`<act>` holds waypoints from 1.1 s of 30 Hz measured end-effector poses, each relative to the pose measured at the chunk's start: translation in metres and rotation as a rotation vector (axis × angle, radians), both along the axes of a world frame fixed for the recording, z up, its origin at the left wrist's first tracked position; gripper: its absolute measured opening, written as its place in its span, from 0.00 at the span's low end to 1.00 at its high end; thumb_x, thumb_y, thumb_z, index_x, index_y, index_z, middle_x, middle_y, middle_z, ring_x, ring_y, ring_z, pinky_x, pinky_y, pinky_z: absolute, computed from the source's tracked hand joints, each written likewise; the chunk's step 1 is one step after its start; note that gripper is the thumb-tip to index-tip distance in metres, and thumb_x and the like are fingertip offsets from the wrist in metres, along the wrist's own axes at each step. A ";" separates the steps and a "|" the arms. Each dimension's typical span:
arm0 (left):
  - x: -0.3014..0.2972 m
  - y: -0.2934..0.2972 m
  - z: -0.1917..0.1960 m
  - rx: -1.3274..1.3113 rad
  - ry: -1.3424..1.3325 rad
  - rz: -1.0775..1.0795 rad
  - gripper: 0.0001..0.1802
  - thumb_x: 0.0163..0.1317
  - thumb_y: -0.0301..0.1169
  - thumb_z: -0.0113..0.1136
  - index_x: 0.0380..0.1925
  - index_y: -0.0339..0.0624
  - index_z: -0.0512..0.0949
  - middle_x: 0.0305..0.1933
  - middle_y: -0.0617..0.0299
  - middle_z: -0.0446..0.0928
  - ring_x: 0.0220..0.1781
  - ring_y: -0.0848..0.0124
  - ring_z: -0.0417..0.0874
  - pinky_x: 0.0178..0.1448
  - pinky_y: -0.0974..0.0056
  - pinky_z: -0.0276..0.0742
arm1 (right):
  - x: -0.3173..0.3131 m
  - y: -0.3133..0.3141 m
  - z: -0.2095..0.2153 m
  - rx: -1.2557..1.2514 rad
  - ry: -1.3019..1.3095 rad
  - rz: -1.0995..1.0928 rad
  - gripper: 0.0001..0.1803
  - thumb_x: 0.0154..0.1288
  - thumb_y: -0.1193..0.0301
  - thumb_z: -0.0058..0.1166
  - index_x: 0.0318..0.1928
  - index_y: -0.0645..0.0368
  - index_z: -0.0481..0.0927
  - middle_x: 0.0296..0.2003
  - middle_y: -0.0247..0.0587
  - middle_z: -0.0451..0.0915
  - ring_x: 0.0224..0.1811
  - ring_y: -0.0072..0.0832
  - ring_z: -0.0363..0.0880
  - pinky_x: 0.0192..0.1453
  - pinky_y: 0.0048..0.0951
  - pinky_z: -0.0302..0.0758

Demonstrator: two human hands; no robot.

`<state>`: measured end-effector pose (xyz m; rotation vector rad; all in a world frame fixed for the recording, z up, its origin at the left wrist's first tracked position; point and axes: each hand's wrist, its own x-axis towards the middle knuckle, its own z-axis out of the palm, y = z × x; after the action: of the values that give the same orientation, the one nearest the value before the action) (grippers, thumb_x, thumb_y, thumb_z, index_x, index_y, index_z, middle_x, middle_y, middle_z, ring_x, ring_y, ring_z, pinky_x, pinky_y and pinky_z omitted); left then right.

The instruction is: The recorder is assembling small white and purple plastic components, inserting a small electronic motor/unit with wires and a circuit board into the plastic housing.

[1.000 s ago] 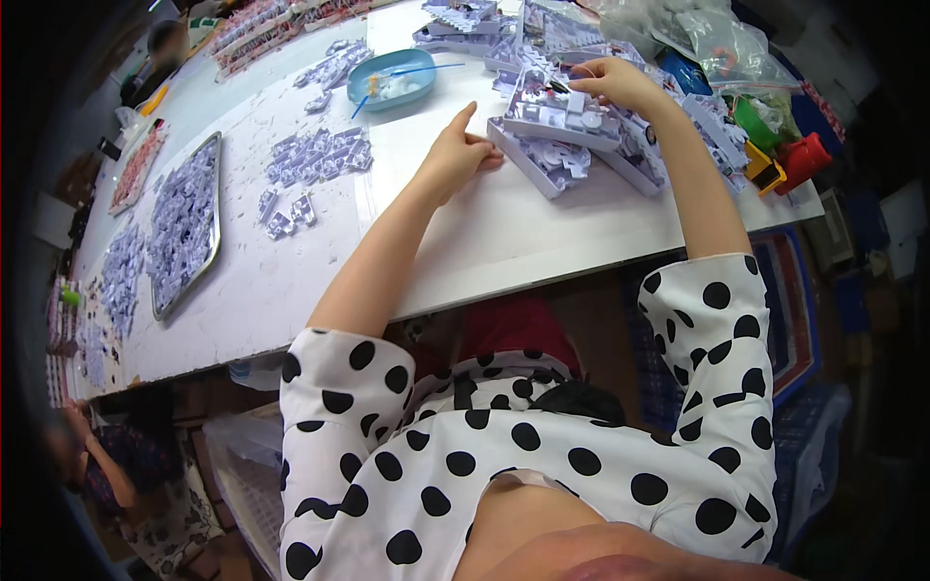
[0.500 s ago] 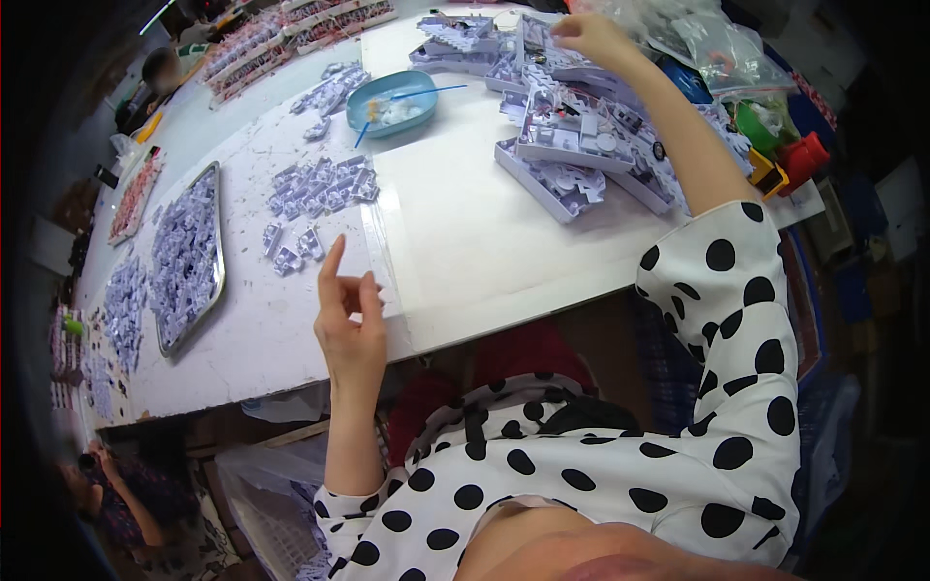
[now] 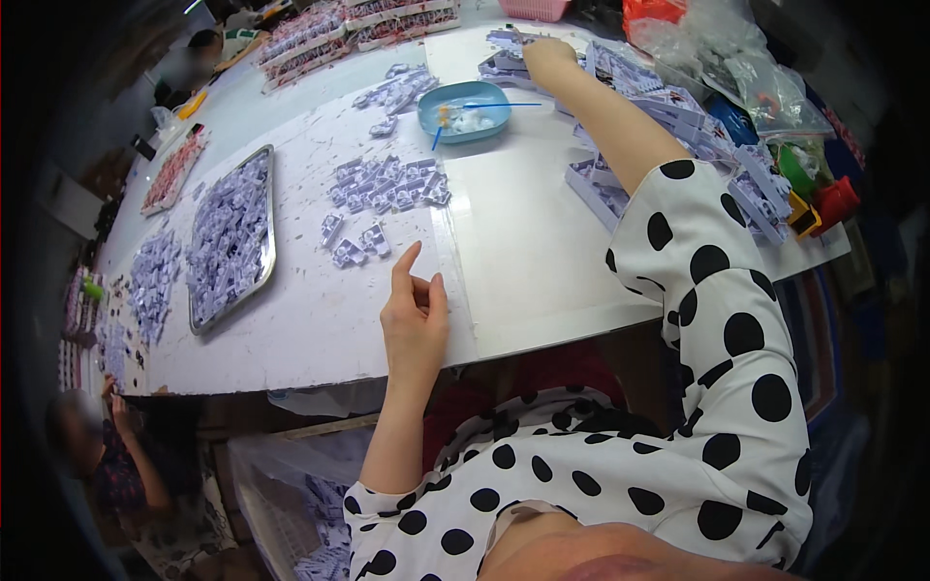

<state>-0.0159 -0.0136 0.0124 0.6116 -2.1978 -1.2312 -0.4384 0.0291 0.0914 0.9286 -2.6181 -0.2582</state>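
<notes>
My left hand (image 3: 417, 315) is open just above the table's near edge, index finger and thumb raised and apart, holding nothing. Closest to it are a few small lavender plastic pieces (image 3: 351, 252), with a larger cluster of similar pieces (image 3: 387, 184) beyond. At the far side, my right hand (image 3: 550, 60) has its fingers curled down at a stack of lavender plastic housings (image 3: 504, 68). Its fingertips are mostly hidden, so what they grip is unclear. A blue oval dish (image 3: 465, 134) holding white material and blue sticks sits left of my right forearm.
More lavender housings (image 3: 601, 194) are piled under and right of my right arm. A metal tray (image 3: 269, 232) full of small lavender parts lies at left. Clear plastic bags (image 3: 765, 87) and a red container (image 3: 835, 205) stand at far right. Another person (image 3: 136, 445) works at lower left.
My view has shifted, so the table things appear farther right. My right hand has moved left across the housings to the far stack. My left hand keeps nearly the same pose.
</notes>
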 end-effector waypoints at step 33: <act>0.004 -0.018 -0.016 0.364 0.299 0.002 0.15 0.74 0.24 0.55 0.57 0.34 0.79 0.35 0.60 0.81 0.33 0.78 0.81 0.38 0.71 0.80 | 0.240 0.183 -0.001 -0.504 0.299 0.829 0.19 0.58 0.80 0.66 0.51 0.59 0.88 0.51 0.47 0.87 0.42 0.36 0.88 0.41 0.30 0.85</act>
<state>-0.0116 -0.0313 -0.0036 0.5264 -1.7427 -1.6234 -0.1980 0.2124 0.0900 1.5122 -1.7049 0.4197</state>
